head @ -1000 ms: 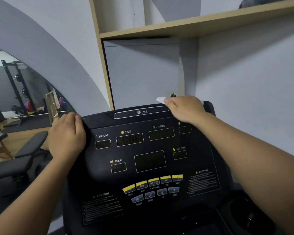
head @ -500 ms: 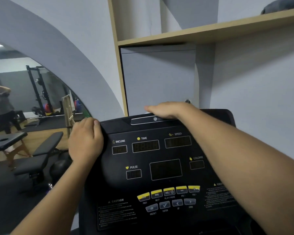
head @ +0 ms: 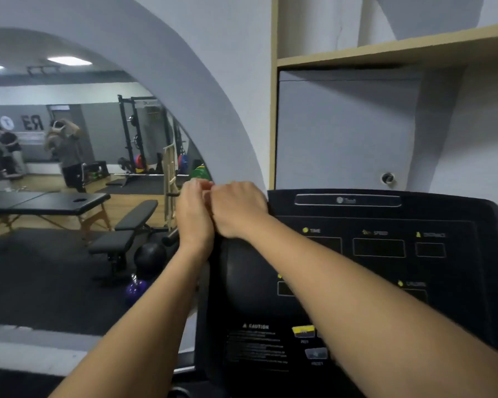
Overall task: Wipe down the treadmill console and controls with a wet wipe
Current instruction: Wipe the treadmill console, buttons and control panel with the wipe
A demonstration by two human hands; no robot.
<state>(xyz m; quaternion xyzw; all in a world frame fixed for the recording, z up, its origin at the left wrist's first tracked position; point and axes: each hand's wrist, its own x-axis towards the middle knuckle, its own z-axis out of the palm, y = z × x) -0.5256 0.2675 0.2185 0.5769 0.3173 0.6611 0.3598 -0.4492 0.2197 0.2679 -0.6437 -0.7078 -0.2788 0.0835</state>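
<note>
**Gym mirror at left, hands meeting at console corner**

Centre frame, the left hand is curling its fingers beside the console's upper-left corner. The right hand (on the top edge a second ago) is now touching it, fingers bent. Somewhere between them the wet wipe is hiding; I cannot tell which hand is gripping it. Top edge is probably finishing; buttons, lower right, are waiting.

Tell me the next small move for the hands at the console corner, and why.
Probably slide the right hand down across the console face: it meets the left hand at the top left corner, while the displays and buttons lie lower.
</note>
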